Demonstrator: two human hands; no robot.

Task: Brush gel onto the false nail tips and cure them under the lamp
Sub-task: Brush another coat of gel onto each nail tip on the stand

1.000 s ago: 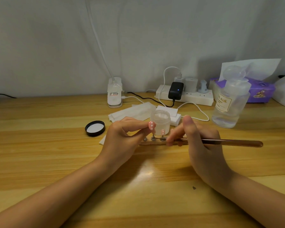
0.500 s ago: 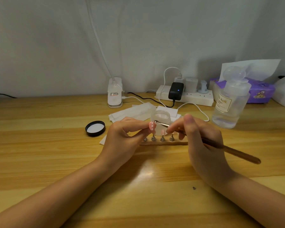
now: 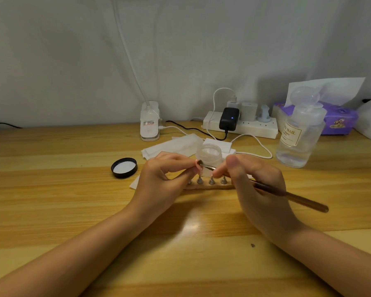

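Note:
My left hand [image 3: 165, 175] pinches a small metal stand topped with a pink false nail tip [image 3: 198, 164], held just above the table. My right hand [image 3: 255, 181] grips a brown-handled gel brush [image 3: 291, 198]; its bristle end touches that pink tip. Below, a pale holder strip [image 3: 210, 186] carries several more metal stands with tips. An open frosted gel jar [image 3: 209, 156] stands just behind the hands. The white clip lamp [image 3: 149, 123] sits at the back of the wooden table, its arm rising out of view.
The jar's black lid [image 3: 124, 167] lies to the left. White wipes [image 3: 171, 146] lie behind the hands. A power strip [image 3: 240, 124] with plugs and cables, a clear nail liquid bottle [image 3: 298, 136] and a purple tissue box [image 3: 338, 120] line the back right.
The brush swung from lying level over the holder to pointing up-left, its tip now on the pink nail tip in my left hand. My left hand barely moved.

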